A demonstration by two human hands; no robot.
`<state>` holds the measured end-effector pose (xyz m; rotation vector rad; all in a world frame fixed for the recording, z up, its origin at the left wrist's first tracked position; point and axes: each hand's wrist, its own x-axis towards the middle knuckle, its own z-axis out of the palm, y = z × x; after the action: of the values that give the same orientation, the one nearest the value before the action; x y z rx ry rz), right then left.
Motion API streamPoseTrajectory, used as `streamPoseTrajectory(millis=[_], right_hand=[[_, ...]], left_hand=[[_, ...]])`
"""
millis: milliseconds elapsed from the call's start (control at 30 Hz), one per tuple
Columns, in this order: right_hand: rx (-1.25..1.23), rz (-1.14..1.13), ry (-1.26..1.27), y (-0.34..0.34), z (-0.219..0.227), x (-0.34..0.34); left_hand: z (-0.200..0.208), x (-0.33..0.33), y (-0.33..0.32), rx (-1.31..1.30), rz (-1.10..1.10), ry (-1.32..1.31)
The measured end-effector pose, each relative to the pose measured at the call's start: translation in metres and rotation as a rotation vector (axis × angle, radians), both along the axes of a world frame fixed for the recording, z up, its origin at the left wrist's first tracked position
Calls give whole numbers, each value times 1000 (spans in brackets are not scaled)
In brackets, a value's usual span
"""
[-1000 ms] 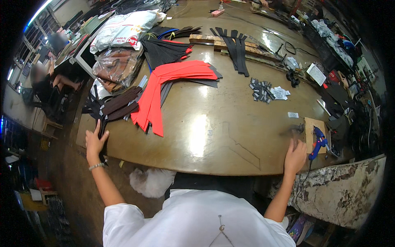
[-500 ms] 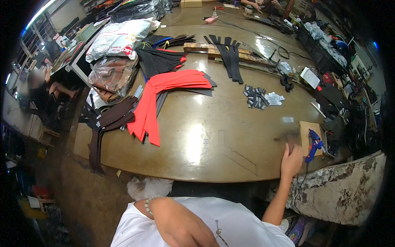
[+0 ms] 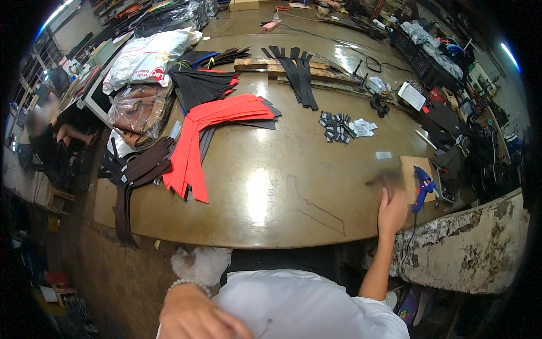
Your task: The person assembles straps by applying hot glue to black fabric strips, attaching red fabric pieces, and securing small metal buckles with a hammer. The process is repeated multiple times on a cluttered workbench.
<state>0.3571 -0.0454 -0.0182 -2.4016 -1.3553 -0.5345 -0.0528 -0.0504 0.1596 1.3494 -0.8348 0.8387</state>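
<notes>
My right hand (image 3: 392, 211) is over the right side of the brown table (image 3: 243, 223), closed around a dark brown thing (image 3: 389, 178). Motion smears that thing, so its kind is unclear. Beside the hand, a blue glue gun (image 3: 422, 189) lies on a tan board (image 3: 407, 167). My left hand (image 3: 200, 319), a beaded bracelet at its wrist, hangs low in front of my white shirt, off the table. Its fingers are blurred and partly cut off by the lower edge. Outlines of an angular shape are drawn on the tabletop between my hands.
Red strips (image 3: 189, 150), dark brown strips (image 3: 148, 165) and black strips (image 3: 200, 87) lie fanned at the left. Behind them sit a white plastic bag (image 3: 144, 59) and a clear-wrapped brown bundle (image 3: 138, 110). Small black pieces (image 3: 337, 127) lie near a wooden bar (image 3: 276, 69). Another person sits far left.
The view has shifted, sliding the table things slightly left. My left hand has moved left and lower, away from my middle. My right hand stays beside the glue gun while the dark thing blurs.
</notes>
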Motion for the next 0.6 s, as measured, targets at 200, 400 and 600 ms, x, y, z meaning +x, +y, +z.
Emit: streamPoseTrajectory(millis=[200,400,600], right_hand=[[-10,-4,-19,-1,-1,0],[-28,-4,18,0,3,-1],[-17,88,61,21,32,-11]], left_hand=[[6,-17,-12,369,10,343],[15,-33,-15,539,342,617],[18,-27,-14,402,225,669]])
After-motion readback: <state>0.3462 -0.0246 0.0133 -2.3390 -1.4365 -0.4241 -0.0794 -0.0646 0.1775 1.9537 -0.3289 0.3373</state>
